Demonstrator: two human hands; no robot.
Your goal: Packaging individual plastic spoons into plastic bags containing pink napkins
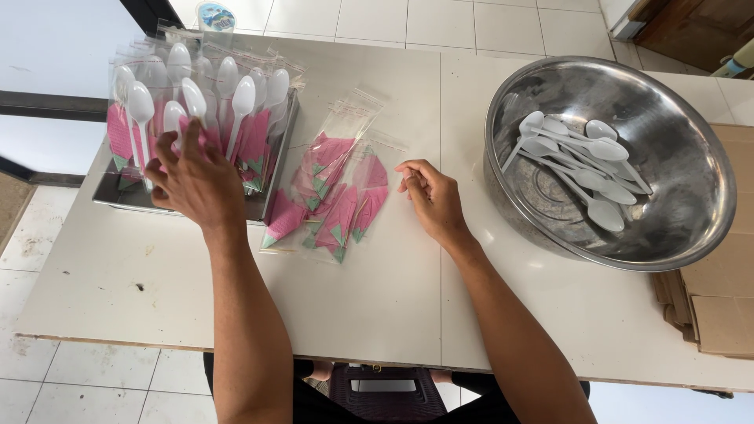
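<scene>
My left hand [196, 179] rests with spread fingers against the packed spoon packets [196, 110], a row of clear sleeves each holding a white plastic spoon and a pink folded napkin. They stand upright, bowls up and long axes vertical, leaning slightly away from me in a shallow metal tray [271, 180] at the table's far left. That grip is open, fingertips touching the front packets and clamped on none.

My right hand [430, 198] lies on the table just right of the loose napkin sleeves [334, 192], fingers curled loosely with thumb and forefinger nearly pinched; I cannot tell whether anything is between them. Those sleeves lie flat in an overlapping fan between my two hands, clear plastic with pink napkins showing green tips, their long axes running from near-left to far-right, open ends away from me.

To the right stands a large steel bowl [691, 157] holding a heap of bare white spoons [581, 165], their handles mostly pointing toward the far left. Beyond it, at the table's right edge, lie flattened brown cardboard pieces [719, 298].

The table [377, 314] is white with a seam down its middle. Under it is pale tiled floor [94, 377], and a small round lidded container [217, 16] sits behind the tray.
</scene>
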